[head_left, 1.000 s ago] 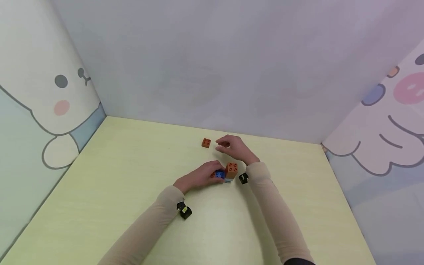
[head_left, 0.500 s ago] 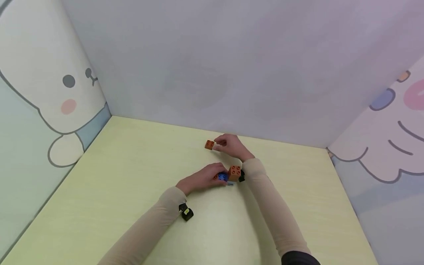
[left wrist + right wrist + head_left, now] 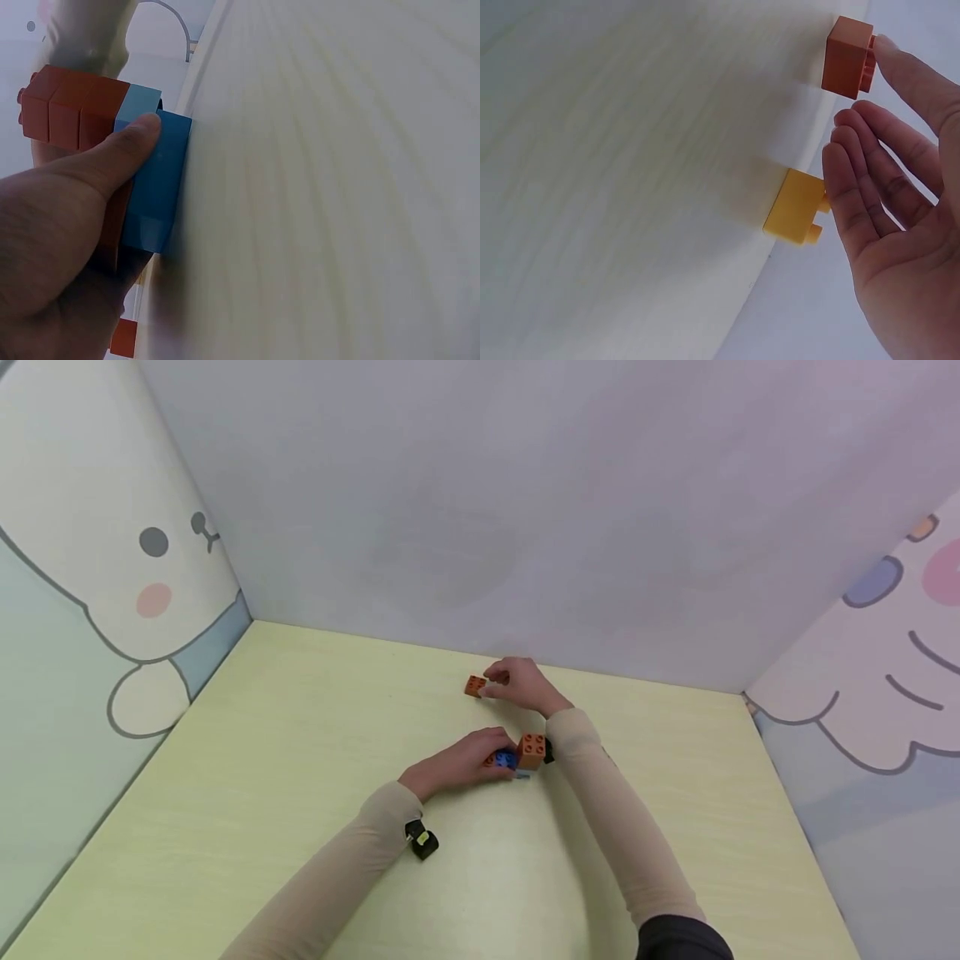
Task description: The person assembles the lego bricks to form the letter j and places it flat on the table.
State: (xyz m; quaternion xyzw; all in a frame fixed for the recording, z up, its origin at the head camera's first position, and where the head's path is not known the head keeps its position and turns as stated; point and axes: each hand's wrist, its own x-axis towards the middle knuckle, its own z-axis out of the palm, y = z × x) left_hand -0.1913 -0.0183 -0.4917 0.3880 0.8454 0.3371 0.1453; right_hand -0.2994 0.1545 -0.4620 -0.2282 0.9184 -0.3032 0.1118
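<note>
My left hand (image 3: 457,764) grips a build of toy building blocks low over the table. In the left wrist view its thumb lies along the blue block (image 3: 159,184), while a stack of orange blocks (image 3: 66,105) on a light blue one rises beside it. Farther back, my right hand (image 3: 521,683) reaches a loose orange block (image 3: 473,686). The right wrist view shows the thumb tip right at that block's studs, the other fingers extended apart from it. A yellow block (image 3: 793,206) stands by those fingers; the hand hides it in the head view.
The pale yellow table (image 3: 315,693) meets a plain grey-white back wall (image 3: 480,527). Side walls with cartoon animals stand at left (image 3: 150,635) and right (image 3: 847,677). The right forearm (image 3: 615,810) passes close beside the orange stack.
My right hand has moved left to the loose orange block, its thumb now at it. The left hand keeps its grip on the build, and the head view has shifted slightly.
</note>
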